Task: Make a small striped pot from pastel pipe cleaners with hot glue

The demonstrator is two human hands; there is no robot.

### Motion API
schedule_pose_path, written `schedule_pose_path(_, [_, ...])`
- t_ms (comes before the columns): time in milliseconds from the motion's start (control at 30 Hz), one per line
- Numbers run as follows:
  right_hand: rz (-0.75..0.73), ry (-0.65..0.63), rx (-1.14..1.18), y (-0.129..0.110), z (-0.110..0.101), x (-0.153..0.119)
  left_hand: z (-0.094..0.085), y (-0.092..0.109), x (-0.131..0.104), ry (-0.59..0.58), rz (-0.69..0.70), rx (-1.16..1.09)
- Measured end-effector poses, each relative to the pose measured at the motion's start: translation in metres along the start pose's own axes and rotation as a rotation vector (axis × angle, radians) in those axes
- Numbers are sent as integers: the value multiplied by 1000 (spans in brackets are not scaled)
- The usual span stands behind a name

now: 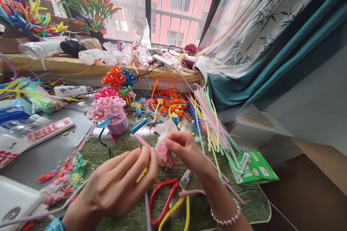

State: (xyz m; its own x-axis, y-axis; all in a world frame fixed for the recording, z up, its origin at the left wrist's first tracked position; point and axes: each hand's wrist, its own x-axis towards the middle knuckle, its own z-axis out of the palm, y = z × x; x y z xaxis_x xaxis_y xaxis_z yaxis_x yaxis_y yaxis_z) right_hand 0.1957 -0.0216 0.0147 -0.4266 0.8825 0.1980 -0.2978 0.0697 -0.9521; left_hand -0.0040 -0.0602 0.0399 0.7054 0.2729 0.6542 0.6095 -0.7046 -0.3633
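Near the middle of the table, my right hand (184, 148) pinches the edge of a pink coiled pipe-cleaner flower (162, 149). Just left of it is my left hand (124, 177), its fingers closed on a pink pipe cleaner (141, 140) whose end sticks out above them. Whether that strand joins the coil is hidden by my fingers. Pink petal-like pieces and a pale wrapping hang around the coil. Below my hands lie red-handled scissors (165, 202), a yellow-handled tool (187, 209) and a loose pink pipe cleaner (193, 192).
A pink pipe-cleaner bouquet (108, 110) stands at the back left, near a teal cylinder (138, 125). Loose pipe cleaners (208, 115) lie at the right by a green packet (256, 168). A white device (18, 198) sits front left. Plastic bottles (92, 56) line the windowsill.
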Motion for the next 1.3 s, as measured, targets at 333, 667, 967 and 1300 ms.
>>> schedule_pose_path(333, [84,23,-31,-5,1,-2,8,-5,-8,71,-158,-261])
schedule_pose_path(667, [109,-50,-16,-8,2,-2,9,-6,-8,44,-190,-399])
schedule_pose_path(967, [126,-135,97,1,3,1,10,-1,-3,102,-248,-421])
schedule_pose_path(1300, [67,31,-91,-3,-1,3,15,-15,25,-228,-919,-1145])
